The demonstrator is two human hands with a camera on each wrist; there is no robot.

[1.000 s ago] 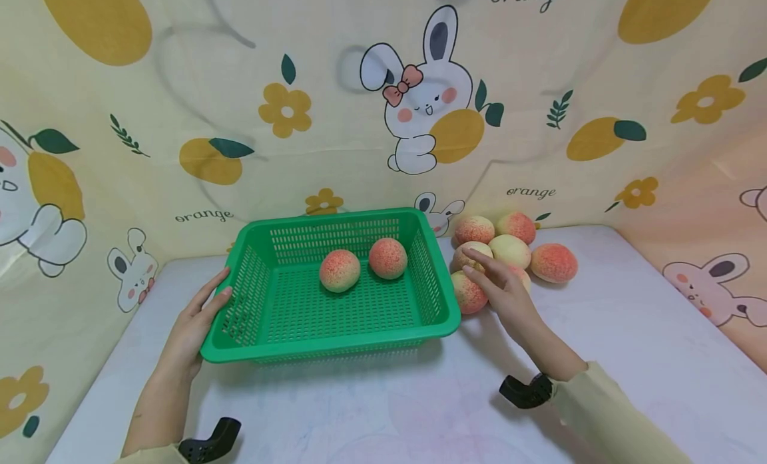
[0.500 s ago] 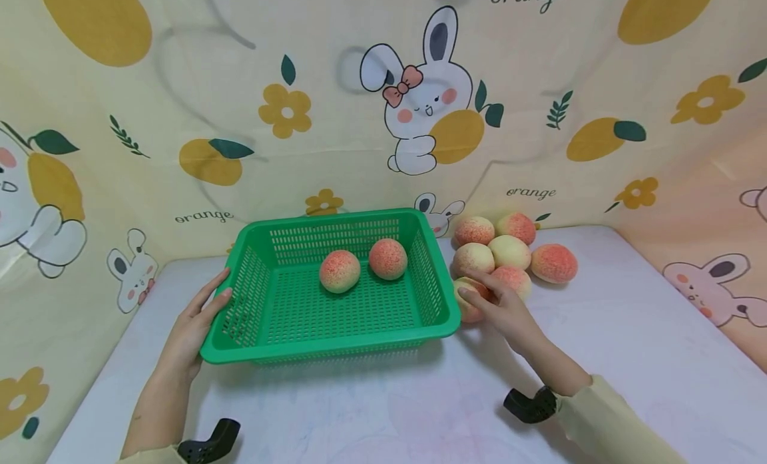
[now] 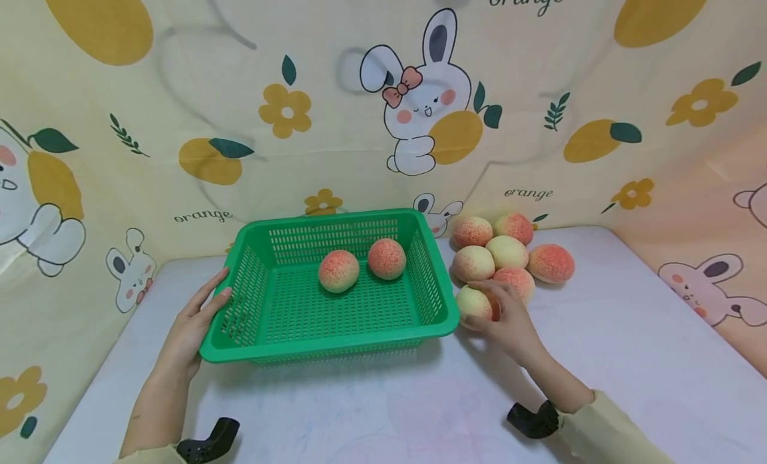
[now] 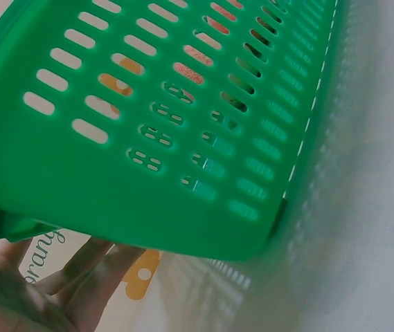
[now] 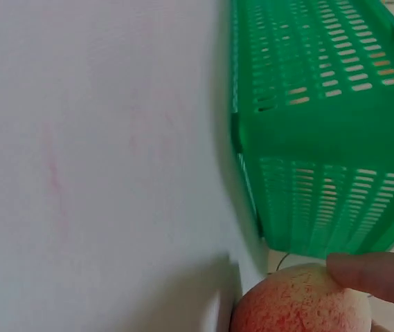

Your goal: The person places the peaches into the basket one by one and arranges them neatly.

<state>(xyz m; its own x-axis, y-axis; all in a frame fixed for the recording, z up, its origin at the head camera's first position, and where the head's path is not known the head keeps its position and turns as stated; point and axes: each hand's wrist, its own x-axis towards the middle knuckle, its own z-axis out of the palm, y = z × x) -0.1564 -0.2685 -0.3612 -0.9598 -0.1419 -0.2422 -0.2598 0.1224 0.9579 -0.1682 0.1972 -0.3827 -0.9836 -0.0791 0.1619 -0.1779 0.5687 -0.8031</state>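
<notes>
In the head view my left hand point(image 3: 193, 331) holds the left end of a green plastic basket point(image 3: 329, 349), finger and thumb tips at its rim. The left wrist view shows fingers point(image 4: 96, 280) beside the basket's slotted wall point(image 4: 113, 200). Two red-speckled peaches point(image 3: 338, 271) lie inside the basket. Just right of the basket, my right hand point(image 3: 509, 321) grips a pale yellow and red peach point(image 3: 475, 303) between thumb and fingers. That peach point(image 5: 300, 304) shows low in the right wrist view, with a digit on its top; its far side is hidden.
Several more peaches point(image 3: 508, 252) cluster behind the right hand, near the back edge of the white table point(image 3: 359, 411). A patterned cloth backdrop point(image 3: 329, 118) rises behind the table. Black devices point(image 3: 533, 421) are worn on both wrists.
My right hand has come down and toward me from above the cluster and closed around the nearest peach, which has turned to show its yellow side. The left hand and basket stay put.
</notes>
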